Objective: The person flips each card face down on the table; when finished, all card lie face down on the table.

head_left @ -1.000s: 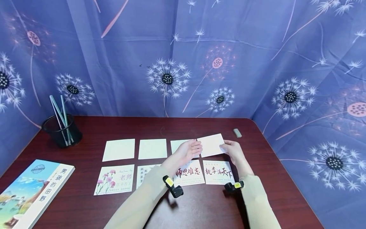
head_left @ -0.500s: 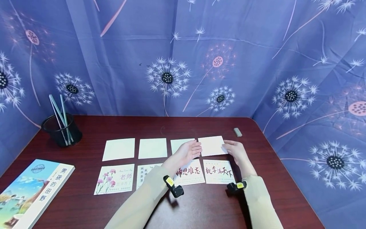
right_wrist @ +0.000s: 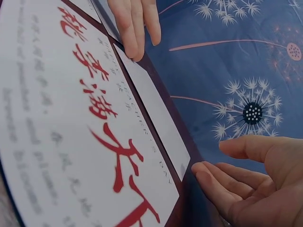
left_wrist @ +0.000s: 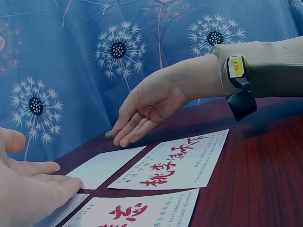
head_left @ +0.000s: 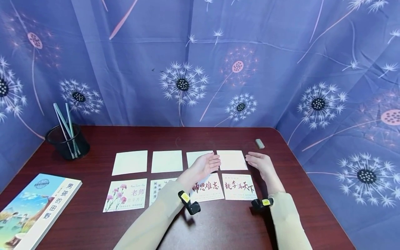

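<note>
- The thing that matters here is the blank card (head_left: 232, 160), which lies flat on the table (head_left: 225, 225) just beyond the red-lettered card (head_left: 239, 187), a narrow strip of wood between them.
- The right hand (head_left: 262, 166) is past the red-lettered card, off its far right corner; its fingers are loosely spread, pinching nothing, with a sliver of table between the fingertips and the blank card's right edge.
- The left hand (head_left: 203, 166), palm turned inward, is beyond and to the left of the red-lettered card, over another blank card (head_left: 193, 157). It grips nothing, its fingers lying side by side, tips at the first card's left edge (touching or not, I can't tell from here).
- I'd expect that card to weigh next to nothing: thin, smooth, stiff enough to keep its shape, yet easily creased at a corner.
- On a tabletop this polished it would probably skate under a light push, and lying so flat it offers little edge to get a nail under.
- The best hold, I'd judge, is the short side farthest right of the red-lettered card's middle, thumb above and finger beneath, or a gentle press on both short sides.
</note>
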Motion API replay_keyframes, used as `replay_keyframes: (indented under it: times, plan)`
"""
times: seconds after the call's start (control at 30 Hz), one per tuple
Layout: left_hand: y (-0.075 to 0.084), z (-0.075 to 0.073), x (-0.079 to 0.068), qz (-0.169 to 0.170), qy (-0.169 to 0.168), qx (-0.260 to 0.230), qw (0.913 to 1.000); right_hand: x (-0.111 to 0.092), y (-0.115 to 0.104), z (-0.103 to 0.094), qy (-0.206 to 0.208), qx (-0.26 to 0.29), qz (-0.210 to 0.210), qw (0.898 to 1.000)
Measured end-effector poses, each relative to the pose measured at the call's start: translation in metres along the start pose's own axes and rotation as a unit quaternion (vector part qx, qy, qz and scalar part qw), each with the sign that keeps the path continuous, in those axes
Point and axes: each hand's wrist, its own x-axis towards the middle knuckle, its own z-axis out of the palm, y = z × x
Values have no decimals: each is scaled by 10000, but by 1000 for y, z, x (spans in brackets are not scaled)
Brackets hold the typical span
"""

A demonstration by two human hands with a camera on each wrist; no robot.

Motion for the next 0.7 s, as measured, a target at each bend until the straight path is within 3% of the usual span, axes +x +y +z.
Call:
replay_keyframes:
  times: [0.33, 0.5, 0.7]
  plan:
    - [4, -4, -10, 73, -188, -54, 9998, -4, -9, 21, -83, 524, -231, 9983]
    - [16, -11, -26, 179, -408, 54, 9990, -8, -17, 42, 52, 996, -318, 9945]
    - [30, -29, -54, 192, -249, 296, 9991, -17, -29, 76, 63, 1225, -295, 9920]
